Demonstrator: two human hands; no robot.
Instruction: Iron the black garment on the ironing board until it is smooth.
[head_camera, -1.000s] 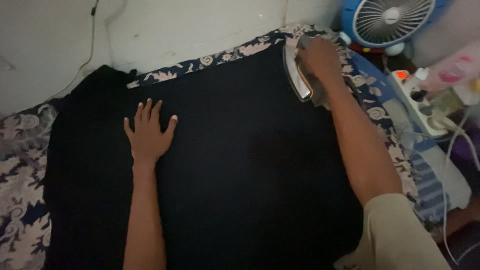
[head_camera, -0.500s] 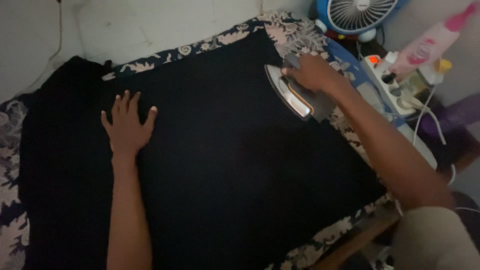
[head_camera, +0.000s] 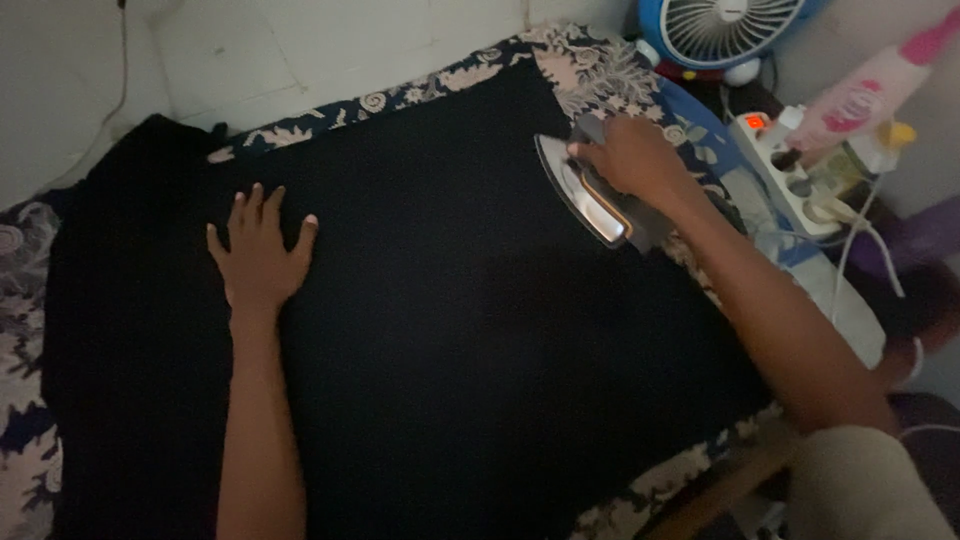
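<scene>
A person irons a black cloth (head_camera: 430, 330) spread over a floral-patterned pad (head_camera: 590, 75).

The cloth covers nearly the whole pad; since a second ago the iron (head_camera: 590, 190) has come from the far right corner toward the middle of the right side, so the pressing now works inward. The right hand (head_camera: 630, 160) has its fingers clamped on the handle. The left hand (head_camera: 258, 255) lies flat, fingers spread, pinning the cloth. A power strip (head_camera: 790, 175), fan (head_camera: 725, 30) and pink spray bottle (head_camera: 860, 100) stand just beside the pad.
</scene>
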